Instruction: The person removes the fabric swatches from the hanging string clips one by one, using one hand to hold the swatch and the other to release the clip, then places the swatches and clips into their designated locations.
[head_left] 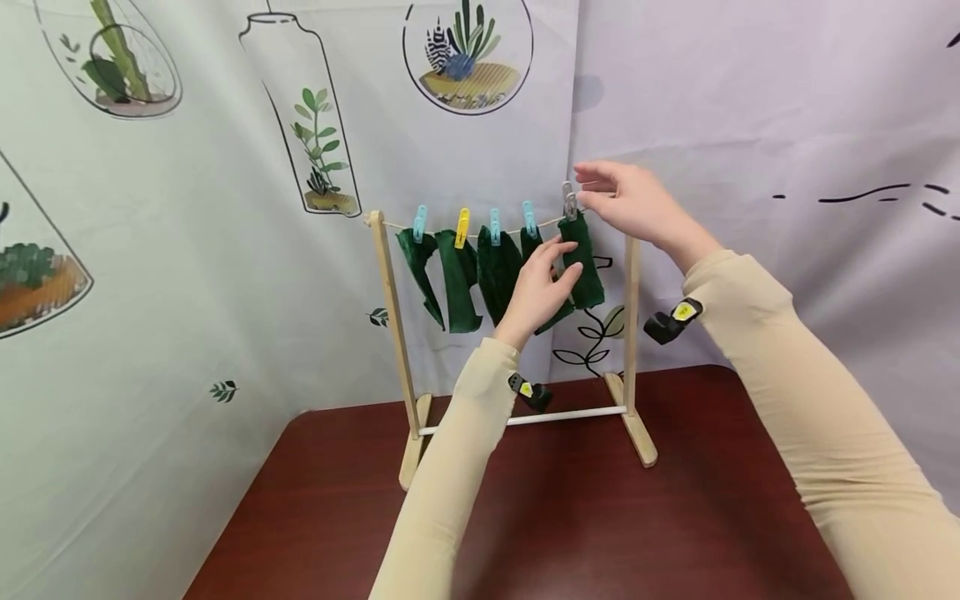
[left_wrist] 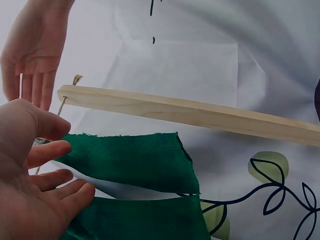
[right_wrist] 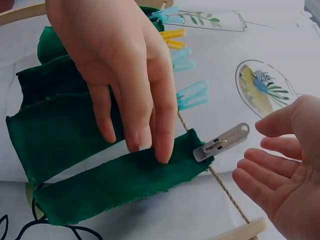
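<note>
A grey clothespin (right_wrist: 220,142) clamps the top of the rightmost green cloth strip (head_left: 585,275) onto a twine line (right_wrist: 227,192). My right hand (head_left: 641,204) is beside that clothespin, thumb and fingers spread; in the right wrist view a gap shows between the fingertips and the clothespin. My left hand (head_left: 538,287) is at the cloth, its fingers loosely extended and overlapping the strip in the right wrist view. More green strips (head_left: 457,283) hang to the left, held by a yellow clothespin (head_left: 462,228) and several light blue clothespins (head_left: 495,227).
The line runs between two wooden posts (head_left: 393,325) of a small rack, joined low down by a white bar (head_left: 566,416). The rack stands on a dark red table (head_left: 570,517). Close behind it hangs a white fabric backdrop (head_left: 247,292) with plant drawings.
</note>
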